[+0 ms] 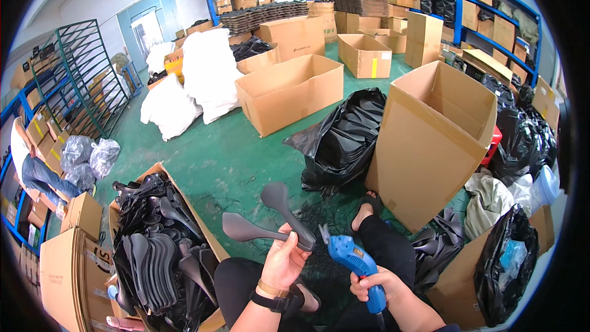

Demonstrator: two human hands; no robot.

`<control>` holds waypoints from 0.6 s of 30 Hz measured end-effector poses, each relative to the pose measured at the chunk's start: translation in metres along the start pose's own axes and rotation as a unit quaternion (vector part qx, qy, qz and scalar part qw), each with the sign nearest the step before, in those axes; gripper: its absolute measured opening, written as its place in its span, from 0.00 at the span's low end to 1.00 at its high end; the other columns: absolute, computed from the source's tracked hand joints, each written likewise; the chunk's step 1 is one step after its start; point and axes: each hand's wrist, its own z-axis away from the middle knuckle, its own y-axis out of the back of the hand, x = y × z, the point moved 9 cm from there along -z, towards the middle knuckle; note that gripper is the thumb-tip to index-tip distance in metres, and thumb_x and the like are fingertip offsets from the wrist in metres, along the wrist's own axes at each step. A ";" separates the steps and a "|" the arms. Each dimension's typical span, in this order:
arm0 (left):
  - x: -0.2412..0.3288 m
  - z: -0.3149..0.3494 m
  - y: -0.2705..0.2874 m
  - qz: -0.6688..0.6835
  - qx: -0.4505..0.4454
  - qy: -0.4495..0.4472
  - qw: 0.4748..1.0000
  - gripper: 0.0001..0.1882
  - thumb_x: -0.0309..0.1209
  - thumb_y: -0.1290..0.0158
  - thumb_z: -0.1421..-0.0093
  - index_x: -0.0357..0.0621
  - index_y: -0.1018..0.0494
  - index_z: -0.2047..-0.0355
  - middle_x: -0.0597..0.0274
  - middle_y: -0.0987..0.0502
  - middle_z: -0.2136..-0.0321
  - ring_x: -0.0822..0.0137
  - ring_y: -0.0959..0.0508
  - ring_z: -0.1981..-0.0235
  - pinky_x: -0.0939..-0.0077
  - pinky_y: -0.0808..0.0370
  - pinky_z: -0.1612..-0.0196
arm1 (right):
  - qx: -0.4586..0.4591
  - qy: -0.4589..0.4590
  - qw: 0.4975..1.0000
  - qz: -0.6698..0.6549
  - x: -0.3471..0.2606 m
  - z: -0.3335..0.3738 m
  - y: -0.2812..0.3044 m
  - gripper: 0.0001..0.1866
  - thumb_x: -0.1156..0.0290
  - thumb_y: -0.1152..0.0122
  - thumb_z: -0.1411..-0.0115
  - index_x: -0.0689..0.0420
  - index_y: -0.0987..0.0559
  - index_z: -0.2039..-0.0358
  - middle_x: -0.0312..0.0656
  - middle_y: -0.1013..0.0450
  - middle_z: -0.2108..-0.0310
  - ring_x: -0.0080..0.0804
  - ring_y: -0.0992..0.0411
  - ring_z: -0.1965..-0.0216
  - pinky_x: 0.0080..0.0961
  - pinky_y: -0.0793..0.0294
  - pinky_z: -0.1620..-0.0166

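Observation:
My left hand (287,257) is closed on the narrow ends of two dark grey bicycle saddle shells. One saddle shell (243,227) points its wide end left; the other saddle shell (275,197) points its wide end away from me. Whether their narrow ends are joined, I cannot tell. My right hand (376,286) wraps round the handle of a blue electric shears (351,255), its metal jaws just right of the shells and apart from them. At my left, an open carton (215,243) holds many similar black shells, some stacked in a row.
Right of my legs stands a tall open carton (418,147), with a black plastic bag (347,141) beside it. More black shells (439,240) lie near my right knee. Ahead are a long open carton (295,95) and white sacks (212,77). A person (40,169) stands far left by the shelves.

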 end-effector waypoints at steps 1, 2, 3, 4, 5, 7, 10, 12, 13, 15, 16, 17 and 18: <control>0.000 0.000 0.000 0.001 0.001 0.001 1.000 0.16 0.30 0.49 0.36 0.51 0.34 0.49 0.66 0.23 0.65 0.70 0.23 0.65 0.75 0.27 0.64 | 0.002 0.000 1.000 -0.001 0.003 0.003 0.002 0.14 0.75 0.37 0.52 0.62 0.28 0.65 0.40 0.34 0.79 0.29 0.34 0.78 0.23 0.34 0.72; 0.002 -0.001 0.002 -0.009 0.020 -0.003 1.000 0.16 0.30 0.49 0.37 0.51 0.34 0.48 0.66 0.23 0.65 0.70 0.23 0.65 0.76 0.28 0.64 | -0.004 -0.021 1.000 0.003 0.009 0.005 0.002 0.14 0.75 0.37 0.52 0.63 0.28 0.64 0.41 0.33 0.79 0.29 0.34 0.78 0.23 0.34 0.72; 0.003 -0.001 0.005 -0.019 0.039 -0.007 0.999 0.17 0.30 0.48 0.37 0.50 0.34 0.48 0.67 0.23 0.65 0.71 0.23 0.65 0.76 0.28 0.64 | -0.009 -0.042 0.999 0.007 0.015 0.007 0.003 0.14 0.75 0.37 0.52 0.63 0.28 0.64 0.41 0.33 0.79 0.29 0.33 0.78 0.22 0.33 0.72; 0.004 -0.001 0.003 -0.019 0.039 -0.007 0.999 0.17 0.30 0.48 0.37 0.50 0.34 0.48 0.67 0.23 0.65 0.71 0.23 0.65 0.76 0.28 0.64 | -0.001 -0.049 0.999 0.003 0.018 0.007 0.005 0.14 0.76 0.36 0.52 0.63 0.28 0.64 0.42 0.33 0.79 0.29 0.33 0.78 0.22 0.33 0.72; 0.003 -0.001 0.002 -0.014 0.041 -0.002 0.999 0.18 0.29 0.48 0.37 0.50 0.34 0.47 0.67 0.23 0.65 0.71 0.23 0.66 0.75 0.26 0.64 | 0.000 -0.049 0.999 0.002 0.020 0.007 0.006 0.14 0.76 0.36 0.52 0.63 0.28 0.64 0.42 0.33 0.79 0.29 0.33 0.78 0.22 0.33 0.72; 0.003 0.000 0.005 -0.010 0.043 0.002 0.999 0.18 0.29 0.48 0.37 0.50 0.34 0.47 0.68 0.23 0.65 0.72 0.22 0.66 0.75 0.25 0.63 | -0.014 -0.059 0.998 0.003 0.024 0.005 0.007 0.14 0.75 0.36 0.51 0.63 0.28 0.64 0.41 0.33 0.79 0.29 0.33 0.78 0.22 0.33 0.73; 0.004 0.002 0.002 -0.028 -0.018 0.012 0.999 0.22 0.28 0.48 0.38 0.49 0.37 0.43 0.68 0.23 0.64 0.72 0.22 0.65 0.74 0.25 0.61 | -0.029 -0.072 0.997 -0.018 0.029 0.005 0.003 0.14 0.75 0.36 0.51 0.63 0.28 0.64 0.40 0.33 0.79 0.28 0.34 0.78 0.22 0.33 0.73; 0.002 0.004 0.000 -0.054 0.008 0.046 0.997 0.26 0.29 0.48 0.37 0.49 0.41 0.39 0.68 0.24 0.64 0.72 0.22 0.66 0.75 0.25 0.63 | -0.040 -0.085 0.995 -0.026 0.032 0.005 0.001 0.14 0.74 0.36 0.51 0.63 0.28 0.64 0.40 0.33 0.79 0.28 0.34 0.78 0.21 0.34 0.73; 0.004 0.006 -0.002 -0.055 0.008 0.047 0.997 0.26 0.29 0.48 0.37 0.49 0.41 0.39 0.68 0.24 0.64 0.72 0.22 0.66 0.75 0.25 0.63 | -0.050 -0.097 0.993 -0.034 0.034 0.006 -0.002 0.14 0.74 0.36 0.51 0.63 0.28 0.64 0.40 0.33 0.79 0.27 0.34 0.78 0.21 0.34 0.74; 0.002 0.010 -0.009 -0.077 -0.019 0.077 0.994 0.31 0.30 0.47 0.38 0.49 0.44 0.36 0.68 0.24 0.64 0.72 0.22 0.67 0.75 0.25 0.64 | -0.055 -0.101 0.993 -0.037 0.036 0.005 -0.003 0.14 0.74 0.36 0.50 0.62 0.28 0.64 0.39 0.34 0.79 0.26 0.35 0.78 0.21 0.34 0.74; 0.004 0.011 -0.009 -0.078 -0.019 0.077 0.994 0.31 0.30 0.47 0.38 0.49 0.44 0.36 0.68 0.24 0.64 0.72 0.22 0.67 0.75 0.25 0.64 | -0.061 -0.106 0.992 -0.038 0.037 0.005 -0.004 0.14 0.73 0.36 0.50 0.62 0.28 0.64 0.39 0.34 0.79 0.26 0.35 0.78 0.20 0.34 0.74; 0.004 0.013 -0.010 -0.092 -0.033 0.088 0.991 0.32 0.30 0.46 0.39 0.49 0.45 0.36 0.68 0.24 0.64 0.72 0.23 0.67 0.75 0.25 0.63 | -0.061 -0.105 0.992 -0.039 0.037 0.003 -0.003 0.14 0.73 0.36 0.50 0.62 0.28 0.64 0.39 0.34 0.79 0.26 0.35 0.78 0.20 0.34 0.74; 0.002 0.015 -0.013 -0.105 -0.048 0.100 0.988 0.33 0.31 0.46 0.39 0.49 0.46 0.35 0.68 0.24 0.64 0.72 0.23 0.67 0.75 0.26 0.63 | -0.067 -0.107 0.991 -0.045 0.038 0.002 -0.003 0.14 0.73 0.37 0.50 0.62 0.28 0.64 0.38 0.35 0.79 0.26 0.35 0.78 0.20 0.34 0.74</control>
